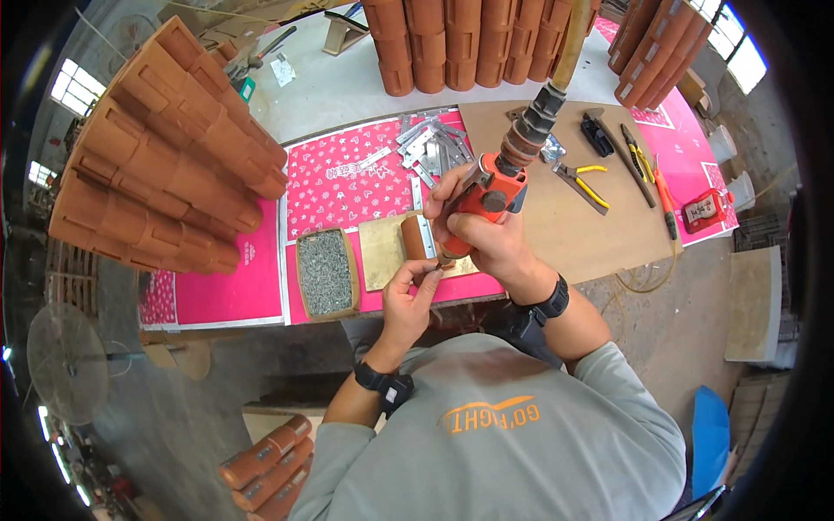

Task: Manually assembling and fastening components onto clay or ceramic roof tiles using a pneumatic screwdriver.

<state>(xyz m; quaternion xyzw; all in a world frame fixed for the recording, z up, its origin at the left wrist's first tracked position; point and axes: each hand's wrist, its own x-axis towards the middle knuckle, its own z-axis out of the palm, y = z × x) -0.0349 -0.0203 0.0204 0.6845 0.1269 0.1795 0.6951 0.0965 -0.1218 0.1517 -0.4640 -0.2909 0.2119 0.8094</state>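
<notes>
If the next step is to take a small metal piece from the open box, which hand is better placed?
Probably the left hand: it is nearer to the box. The right hand is wrapped around the red tool. Whether the left pinches something near the tool's tip is unclear.

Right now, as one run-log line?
Right hand: gripping red tool | Left hand: near its tip | On board: brown piece | Nearby: small metal parts, metal strips

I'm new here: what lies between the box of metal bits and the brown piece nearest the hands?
In the head view: a little pink covering, then bare tan board.
</notes>
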